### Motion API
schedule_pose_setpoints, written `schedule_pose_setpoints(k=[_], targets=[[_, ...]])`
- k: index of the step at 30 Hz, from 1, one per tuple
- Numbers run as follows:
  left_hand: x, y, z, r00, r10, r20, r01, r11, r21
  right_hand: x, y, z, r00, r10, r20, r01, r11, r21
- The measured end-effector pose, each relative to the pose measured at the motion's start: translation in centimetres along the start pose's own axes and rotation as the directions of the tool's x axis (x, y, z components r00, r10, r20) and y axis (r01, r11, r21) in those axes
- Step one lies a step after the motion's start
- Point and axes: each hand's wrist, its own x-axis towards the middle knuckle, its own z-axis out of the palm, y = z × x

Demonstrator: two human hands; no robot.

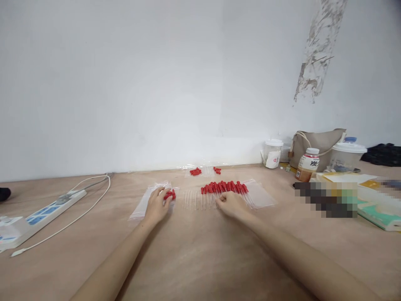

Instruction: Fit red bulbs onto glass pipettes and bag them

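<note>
Left hand [157, 203]: bare, its fingers loosely curved over a small cluster of short red rubber-looking bulbs [173, 194]; whether it had pinched one could not be told.
Right hand [232, 203]: bare, fingertips drawn together at the lower part of a row of thin clear tubes topped with red bulbs [224, 187]; its grasp, if any, was hidden.
Between the hands: several slender, clear bare tubes [189, 200] lay side by side, just left of the red-topped row.
Tube feel: probably very light, stiff and slick, quick to roll, and fragile if glass; best held gently near the top end.
Bulb feel: likely soft, squeezable and slightly grippy, best pinched around the sides.
Under and beside: one flat clear plastic bag [142, 205] lay by the left hand, and another translucent bag [262, 196] right of the row.
Toward the wall: more loose red bulbs [196, 171] sat on clear plastic film [206, 171].
Desk [194, 259]: brown-covered, with a white power strip [73, 197] at far left; at right stood a white-lidded cup [273, 154], a brown drink bottle [308, 165] and a taupe bag [326, 142].
</note>
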Motion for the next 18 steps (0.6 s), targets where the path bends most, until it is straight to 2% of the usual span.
schedule_pose_setpoints(k=[3,7,12,18], targets=[[1.2,-2.0,1.2,0.997,-0.024,0.067,0.023,1.000,0.008,1.5,-1.5,1.4,0.997,0.057,-0.046,-0.060,0.996,-0.068],[2.3,-2.9,2.3,0.988,-0.023,0.151,0.023,1.000,0.006,2.6,-3.2,3.5,0.997,0.059,-0.052,-0.067,0.987,-0.148],[2.3,-2.5,2.4,0.976,0.010,0.219,-0.008,1.000,-0.008,3.1,-3.3,4.7,0.997,0.045,-0.065,-0.056,0.982,-0.182],[-0.1,-0.7,1.5,0.978,0.054,0.202,-0.052,0.999,-0.015,2.8,-2.8,4.8,0.996,0.012,-0.084,-0.029,0.978,-0.207]])
